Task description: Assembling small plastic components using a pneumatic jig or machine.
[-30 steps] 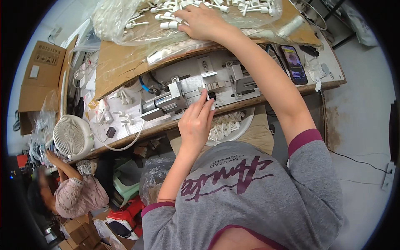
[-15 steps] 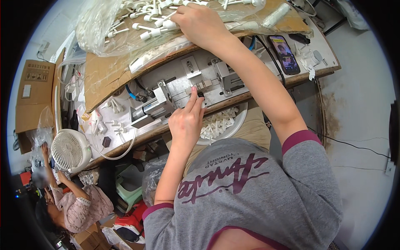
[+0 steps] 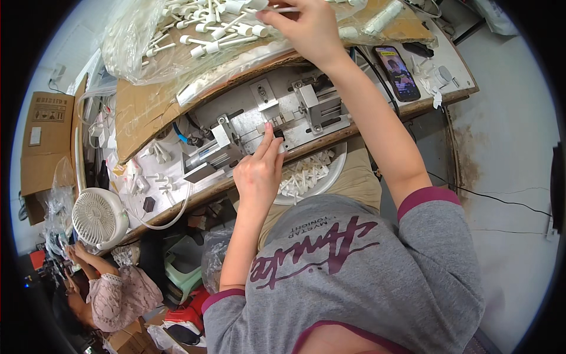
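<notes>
Over the pile of white plastic caps with thin stems, my right hand pinches one white stemmed cap between thumb and fingers. My left hand reaches forward with its index finger stretched out. That fingertip lies at the metal block in the middle of the bench fixture. A small black part shows beside the fingers. Whether anything sits under the left fingertips is hidden.
Cardboard carries the pile above the fixture. A white bowl of similar pieces rests at my lap. A phone lies on the right; a white fan stands left. Another person works at lower left.
My right hand has drawn a stemmed cap from the pile and shifted slightly right and farther away. The left hand stays at the fixture. The view has tilted a little.
</notes>
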Available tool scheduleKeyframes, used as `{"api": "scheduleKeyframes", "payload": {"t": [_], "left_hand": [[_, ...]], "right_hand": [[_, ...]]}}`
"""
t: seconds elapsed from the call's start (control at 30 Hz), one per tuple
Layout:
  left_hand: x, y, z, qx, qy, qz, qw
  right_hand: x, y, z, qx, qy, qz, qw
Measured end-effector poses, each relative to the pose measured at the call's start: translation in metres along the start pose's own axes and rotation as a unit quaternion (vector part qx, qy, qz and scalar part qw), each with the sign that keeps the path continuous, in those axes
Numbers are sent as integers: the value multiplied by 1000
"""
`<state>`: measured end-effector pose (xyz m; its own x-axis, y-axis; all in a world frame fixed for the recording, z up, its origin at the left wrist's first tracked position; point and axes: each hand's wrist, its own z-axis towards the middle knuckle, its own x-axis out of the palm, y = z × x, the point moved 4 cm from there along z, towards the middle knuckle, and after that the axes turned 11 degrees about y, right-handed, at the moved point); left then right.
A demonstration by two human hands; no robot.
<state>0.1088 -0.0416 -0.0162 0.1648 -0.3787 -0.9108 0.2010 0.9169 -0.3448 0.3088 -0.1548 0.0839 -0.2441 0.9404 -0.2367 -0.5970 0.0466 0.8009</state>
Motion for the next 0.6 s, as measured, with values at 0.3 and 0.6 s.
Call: {"api": "scheduleKeyframes", "payload": {"t": [0.3,0.6], "left_hand": [[-16,4,-14,-111,72,-455,881],[-29,12,-18,-131,52,-775,617]], "right_hand": [[-4,33,-95,43,221,139,964],[1,45,-128,-57,273,46,959]]}}
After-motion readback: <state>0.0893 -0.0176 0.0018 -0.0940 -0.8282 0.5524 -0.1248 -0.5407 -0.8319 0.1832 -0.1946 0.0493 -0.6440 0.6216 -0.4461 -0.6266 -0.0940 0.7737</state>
